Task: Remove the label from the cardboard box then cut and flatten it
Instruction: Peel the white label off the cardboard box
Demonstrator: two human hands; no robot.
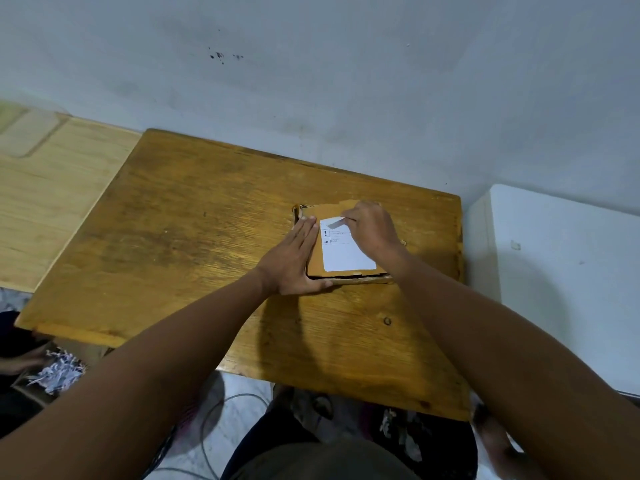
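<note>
A small brown cardboard box (317, 263) lies flat on the wooden table (194, 237), right of its middle. A white label (346, 254) covers most of the box's top face. My left hand (294, 261) lies flat with straight fingers pressing on the box's left edge. My right hand (372, 230) sits over the box's far right part and pinches the label's far corner, which is lifted and folded back a little. The far rim of the box looks torn.
A white cabinet or appliance (561, 271) stands right of the table, against the wall. A paler wooden surface (52, 188) adjoins the table's left side. Shredded paper (59, 370) and cables (214, 417) lie on the floor below the near edge.
</note>
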